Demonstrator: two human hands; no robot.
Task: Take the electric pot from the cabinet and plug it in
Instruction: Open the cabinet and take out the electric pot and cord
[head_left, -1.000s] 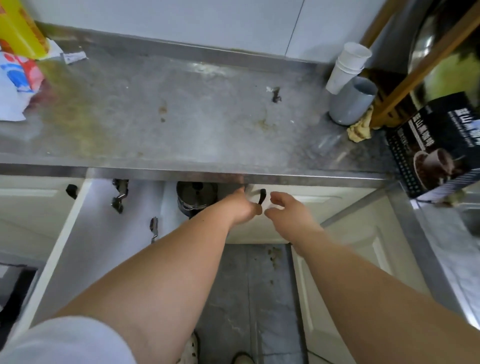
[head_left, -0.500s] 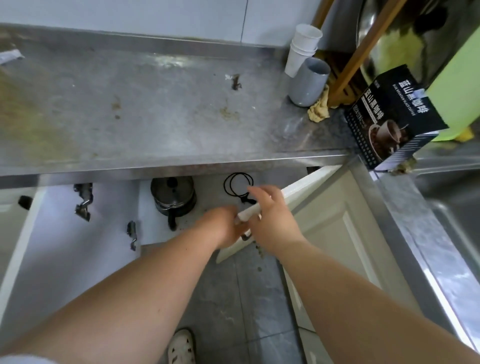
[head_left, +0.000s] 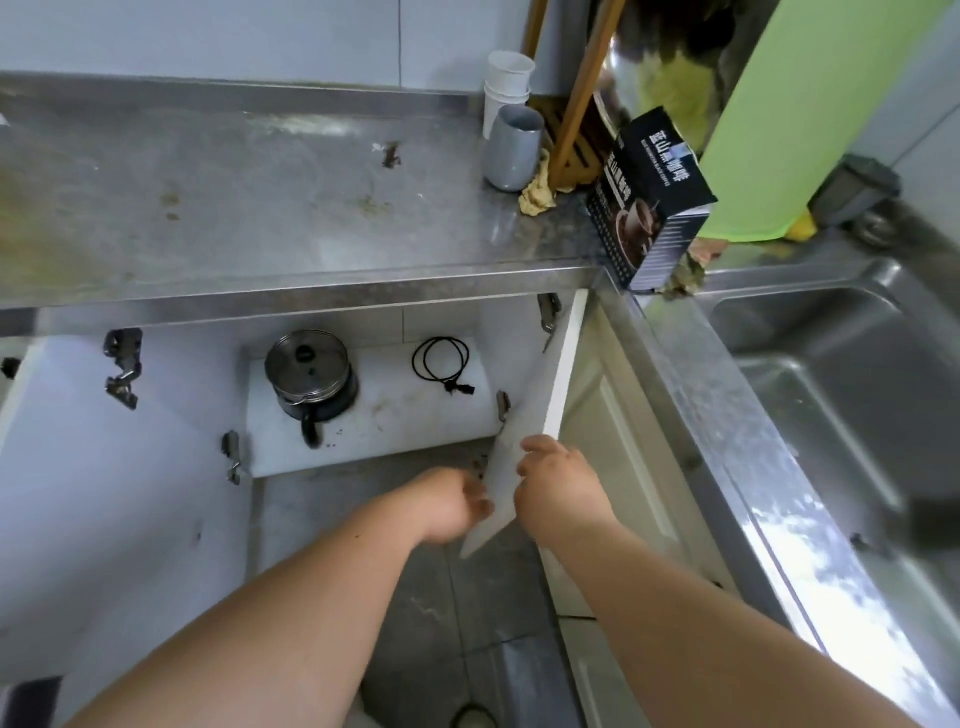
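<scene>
both hands on the free edge of an open white cabinet door (head_left: 524, 441), right hand (head_left: 563, 491) gripping it from the outer side, left hand (head_left: 449, 501) with curled fingers touching its inner face, electric pot (head_left: 310, 375) with glass lid on the cabinet shelf beyond the left hand, coiled black cord (head_left: 441, 364) lying beside it, steel bench (head_left: 260, 208) above

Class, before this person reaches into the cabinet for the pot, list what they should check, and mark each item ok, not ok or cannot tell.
1. White right cabinet door swung open enough: ok.
2. Black electric pot with steel-rimmed glass lid in view on the shelf, handle toward the person: ok.
3. Coiled black power cord in view, lying apart from the pot: ok.
4. Left hand free to reach: cannot tell, its fingers are at the door's edge.
5. Right hand free: not ok, it holds the door.
6. Wall socket nearby: cannot tell, none in view.
</scene>
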